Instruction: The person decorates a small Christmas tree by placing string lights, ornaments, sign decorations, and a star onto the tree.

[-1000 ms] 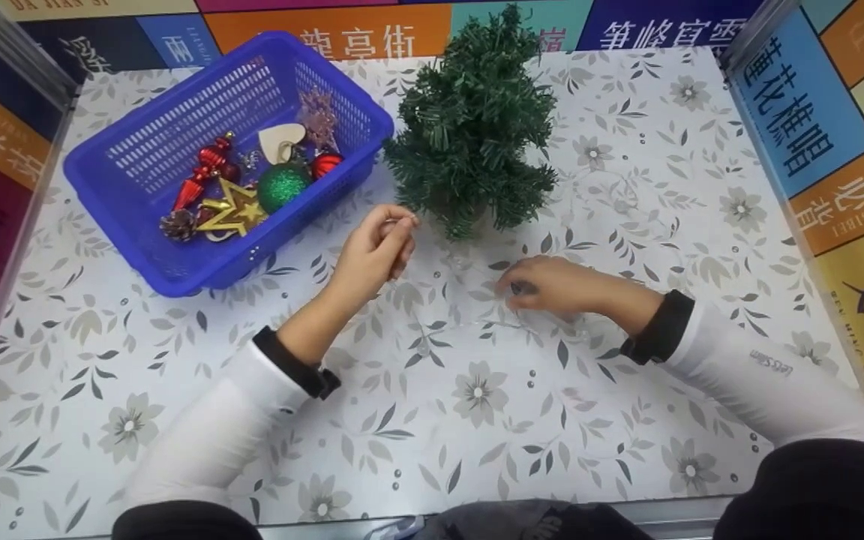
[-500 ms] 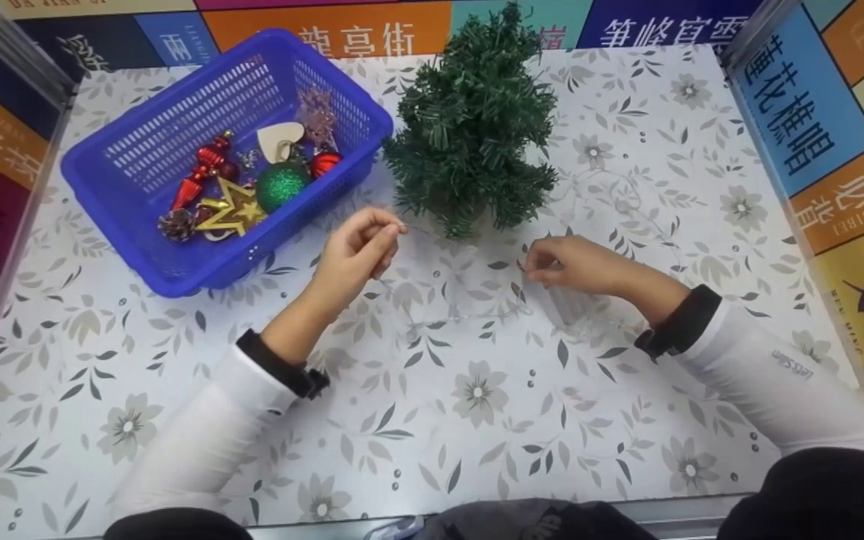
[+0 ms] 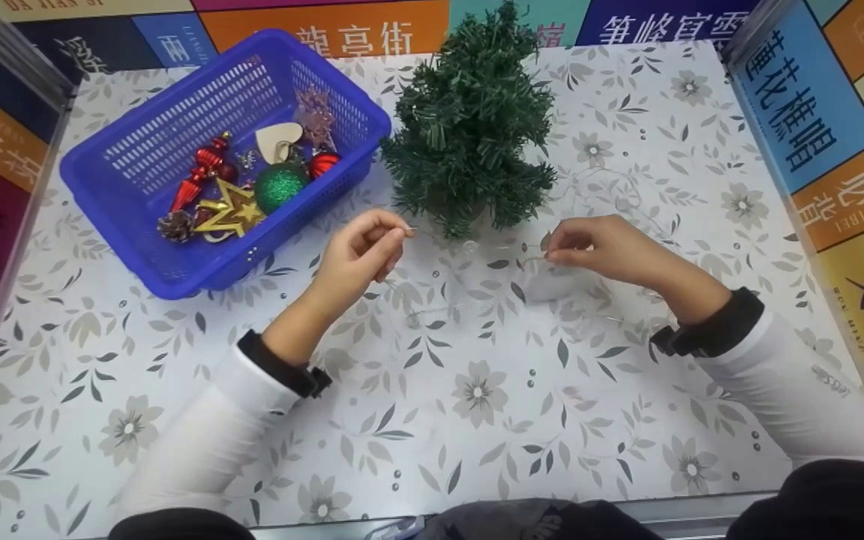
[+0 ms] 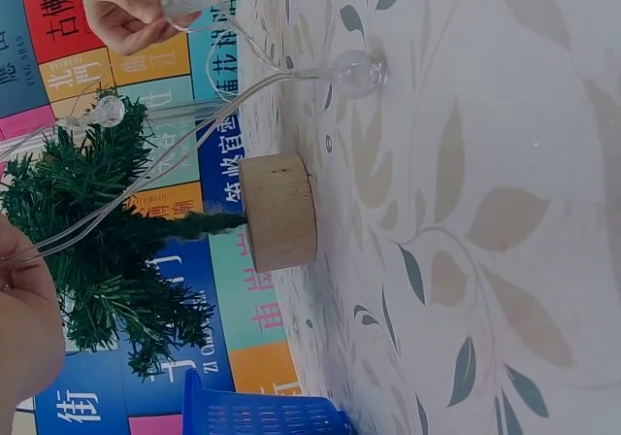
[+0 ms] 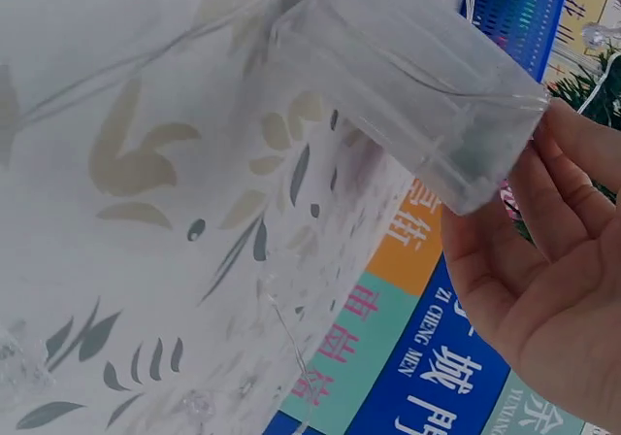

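My left hand (image 3: 361,251) pinches the thin clear wire of a set of string lights (image 4: 175,153) between thumb and forefinger, left of the tree's base. Round clear bulbs hang along the wire. On the other side my right hand (image 3: 612,247) holds one end of the translucent battery box (image 5: 417,85) at its fingertips; the box hangs below them with wire running across it. Behind both hands stands a small green Christmas tree (image 3: 473,120) on a round wooden base (image 4: 281,212). More wire lies right of the tree, hard to make out against the pattern.
At the back left a blue basket (image 3: 139,247) holds several ornaments, among them a green glitter ball (image 3: 282,187), a gold star (image 3: 233,214) and a wooden heart (image 3: 278,141). Printed panels wall the floral-covered table (image 3: 477,450) at back and sides.
My right hand has moved right and away from me, lifting the battery box. My left hand shifted left at first, then stayed nearly still, and the wire between the hands has spread.
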The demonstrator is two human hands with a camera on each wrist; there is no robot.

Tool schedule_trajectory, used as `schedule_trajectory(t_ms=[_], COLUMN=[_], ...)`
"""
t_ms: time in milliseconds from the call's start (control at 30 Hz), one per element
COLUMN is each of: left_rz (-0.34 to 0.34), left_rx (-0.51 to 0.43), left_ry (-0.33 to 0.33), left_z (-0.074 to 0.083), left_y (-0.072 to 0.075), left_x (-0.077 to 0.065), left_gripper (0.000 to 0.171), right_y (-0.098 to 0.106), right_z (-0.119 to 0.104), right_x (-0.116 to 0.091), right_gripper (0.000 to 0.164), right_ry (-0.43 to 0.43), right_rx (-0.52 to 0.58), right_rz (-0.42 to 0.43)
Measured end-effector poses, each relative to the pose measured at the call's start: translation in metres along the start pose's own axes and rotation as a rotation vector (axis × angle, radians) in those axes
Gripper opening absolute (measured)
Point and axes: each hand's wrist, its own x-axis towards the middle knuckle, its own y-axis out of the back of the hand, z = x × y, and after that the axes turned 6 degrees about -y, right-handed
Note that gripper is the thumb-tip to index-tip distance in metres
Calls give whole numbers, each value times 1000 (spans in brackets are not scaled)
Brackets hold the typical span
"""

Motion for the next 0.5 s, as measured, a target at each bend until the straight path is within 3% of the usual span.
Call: schedule_trajectory(t_ms=[267, 500], left_rz=[-33, -8], left_rx=[-1, 15], left_ry=[-11, 20], left_z=[-2, -2], left_y=[1, 1], left_x=[0, 1], left_gripper=[14, 13], right_y=[11, 5], right_z=[-9, -8], right_x=[-10, -8], right_gripper=[6, 4], right_ry=[82, 138], right_rx=[-30, -74], right_rz=[182, 222])
